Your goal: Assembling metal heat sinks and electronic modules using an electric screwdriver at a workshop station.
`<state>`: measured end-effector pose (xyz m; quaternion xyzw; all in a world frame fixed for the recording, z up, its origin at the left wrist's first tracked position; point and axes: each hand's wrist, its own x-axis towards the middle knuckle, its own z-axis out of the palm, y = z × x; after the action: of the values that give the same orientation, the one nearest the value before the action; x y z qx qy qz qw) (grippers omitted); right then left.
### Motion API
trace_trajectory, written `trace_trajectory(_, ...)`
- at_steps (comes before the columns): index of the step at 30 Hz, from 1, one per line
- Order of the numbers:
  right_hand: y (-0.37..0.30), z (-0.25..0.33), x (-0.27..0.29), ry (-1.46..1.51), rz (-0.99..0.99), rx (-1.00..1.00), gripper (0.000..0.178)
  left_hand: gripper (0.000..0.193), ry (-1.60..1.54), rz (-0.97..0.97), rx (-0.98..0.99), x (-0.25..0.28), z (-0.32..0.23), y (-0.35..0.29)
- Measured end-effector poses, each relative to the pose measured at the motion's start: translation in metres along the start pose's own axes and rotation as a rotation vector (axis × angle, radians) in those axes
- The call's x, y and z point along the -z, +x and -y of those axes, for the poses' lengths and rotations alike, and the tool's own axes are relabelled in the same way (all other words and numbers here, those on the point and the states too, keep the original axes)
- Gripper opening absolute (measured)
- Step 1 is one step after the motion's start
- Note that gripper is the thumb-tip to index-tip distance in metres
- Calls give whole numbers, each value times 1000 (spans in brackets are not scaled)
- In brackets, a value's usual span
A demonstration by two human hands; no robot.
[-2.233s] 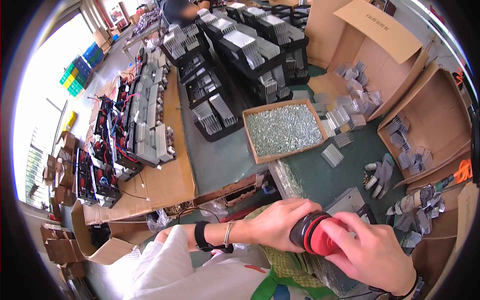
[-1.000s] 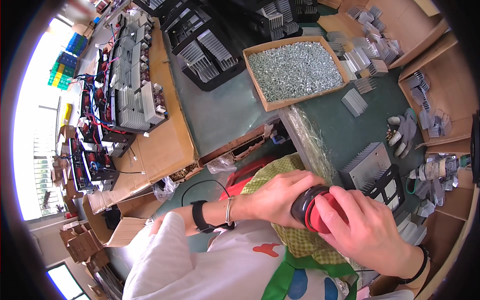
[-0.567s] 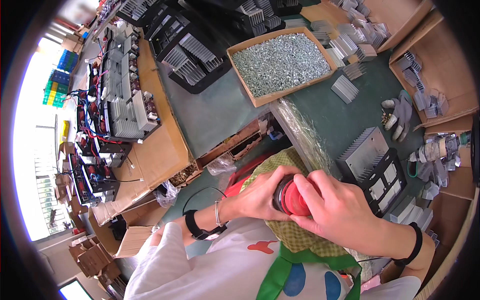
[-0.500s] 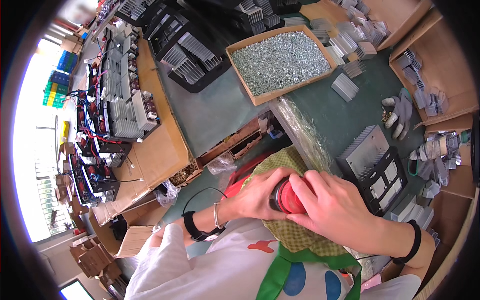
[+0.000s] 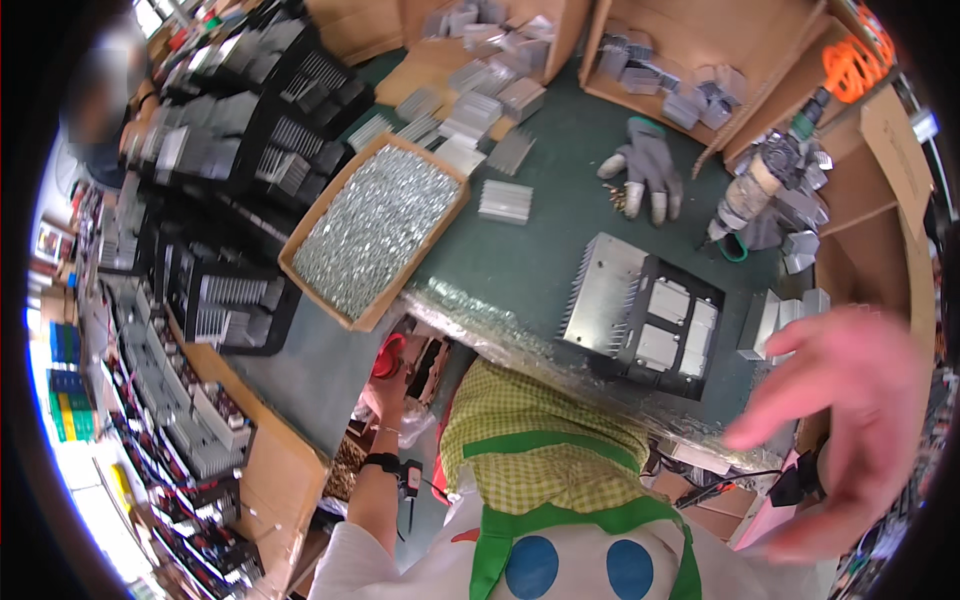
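Observation:
Low beside the table's front edge, my left hand (image 5: 384,388) is closed around a red round cup-like thing (image 5: 389,355), whose exact kind I cannot make out. My right hand (image 5: 850,410) is raised at the right, somewhat blurred, its fingers spread and nothing in them. To the left of that hand, a finned metal heat sink (image 5: 604,292) lies on the green tabletop, joined to a black frame (image 5: 683,325) with pale plates in it. A yellow-green checked cloth (image 5: 550,405) with green bands covers my front.
A cardboard tray of small metal screws (image 5: 375,232) sits at the table's left. Behind are loose heat sinks (image 5: 506,200), a grey glove (image 5: 648,170) and a tape-wrapped power tool (image 5: 750,195) with an orange coiled hose (image 5: 855,70). Black-framed assemblies (image 5: 235,305) stack at left; a person is beyond.
My hands have parted. The left carried the red thing down and left; the right let go and rose to the right, opening. The view has turned toward the right.

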<state>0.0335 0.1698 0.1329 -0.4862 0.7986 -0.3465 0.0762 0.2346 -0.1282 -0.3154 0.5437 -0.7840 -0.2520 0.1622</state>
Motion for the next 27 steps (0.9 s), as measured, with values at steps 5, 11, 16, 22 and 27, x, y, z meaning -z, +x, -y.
trace_trajectory(5, -32, -68, 30, -453, -390, -413, 52, 77, -68, -153, -110, -39, -6, 22)
trace_trajectory(11, -59, -105, 26, -440, -389, -578, 53, 31, -269, 21, 20, -72, 8, 43)
trace_trajectory(16, -33, -44, 46, -9, -632, -278, 54, 34, -326, 78, 178, -89, 29, 40)
trace_trajectory(22, 23, 35, 68, 498, -550, 354, 55, 35, -284, 71, 156, -82, 22, 37)
trace_trajectory(27, 124, -67, 25, 210, -199, 23, 39, 36, -294, 94, 154, -73, 22, 38)
